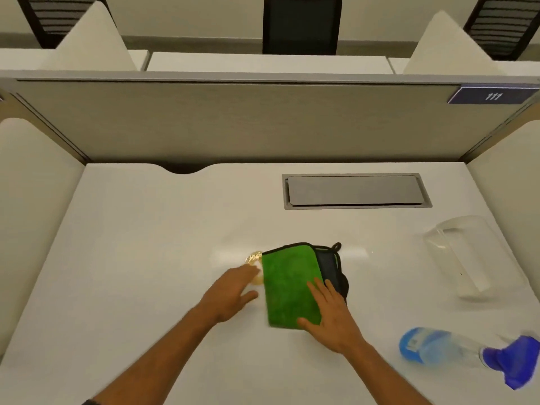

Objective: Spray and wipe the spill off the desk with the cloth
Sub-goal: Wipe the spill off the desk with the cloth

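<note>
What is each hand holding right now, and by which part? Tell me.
Nothing is gripped. The right hand lies flat, fingers spread, on the green cloth's near right corner. The left hand is open beside it.

So the spill (253, 257) is mostly covered, only a yellowish patch pokes out past the left edge of the green cloth (287, 287), and the left hand (230, 296) sits over the lower bit of it, so no telling how far it spreads. The left hand is smeared with motion blur, fingertips especially. The right hand (330, 314) hides the cloth's near right corner, and the dark underside is half tucked behind it. The spray bottle (447, 349) is blurry, label unreadable, and its blue trigger head gets clipped by the right edge. Both forearms run off the bottom. The clear container (470, 258) is hard to make out.
</note>
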`<action>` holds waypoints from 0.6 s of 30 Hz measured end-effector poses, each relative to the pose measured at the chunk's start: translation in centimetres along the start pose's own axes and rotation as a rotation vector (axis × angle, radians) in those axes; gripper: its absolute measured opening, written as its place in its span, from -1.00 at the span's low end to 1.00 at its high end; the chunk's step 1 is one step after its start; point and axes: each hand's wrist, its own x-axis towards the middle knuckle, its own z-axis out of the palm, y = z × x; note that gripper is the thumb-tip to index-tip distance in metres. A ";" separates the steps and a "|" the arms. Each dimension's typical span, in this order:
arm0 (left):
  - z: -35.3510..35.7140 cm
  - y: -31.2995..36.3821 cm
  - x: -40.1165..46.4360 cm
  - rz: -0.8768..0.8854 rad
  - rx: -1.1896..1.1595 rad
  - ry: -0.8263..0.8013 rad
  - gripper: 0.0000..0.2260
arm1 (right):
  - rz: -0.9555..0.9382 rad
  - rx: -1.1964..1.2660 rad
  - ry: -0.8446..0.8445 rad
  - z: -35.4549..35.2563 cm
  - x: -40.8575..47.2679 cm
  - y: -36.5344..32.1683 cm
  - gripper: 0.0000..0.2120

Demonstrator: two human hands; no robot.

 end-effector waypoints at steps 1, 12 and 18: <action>0.2 -1.8 -0.4 -0.072 0.012 0.048 -0.26 | 0.001 0.000 0.044 0.5 0.4 -0.5 -0.11; 3.9 -10.0 -1.6 -0.299 0.242 0.184 -0.35 | 0.310 -0.191 0.152 5.5 8.7 -4.1 -0.19; 4.7 -11.0 -1.5 -0.280 0.263 0.209 -0.34 | 0.124 -0.273 0.216 4.7 15.7 -8.8 -0.19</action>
